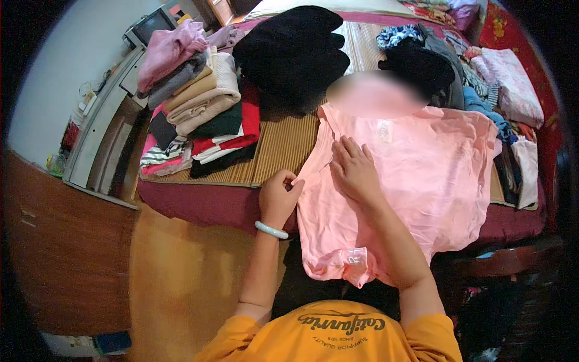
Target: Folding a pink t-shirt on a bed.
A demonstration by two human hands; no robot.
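Note:
A pink garment (420, 181) lies spread over the bed's front edge, its near end hanging towards my body. My left hand (279, 192), with a pale bangle at the wrist, pinches the garment's left edge between thumb and fingers. My right hand (355, 169) rests flat on the cloth, fingers pointing away from me, a little right of that edge. A small pale label (384, 131) shows near the garment's far end, and a clear sticker (357, 256) near its bottom. A blurred patch covers part of the far end.
Folded clothes (203, 108) are stacked at the left on a bamboo mat (285, 149). A black garment pile (294, 59) lies at the back. More clothes (511, 86) crowd the right side. A desk (99, 131) stands left of the bed, beyond the wooden floor (194, 271).

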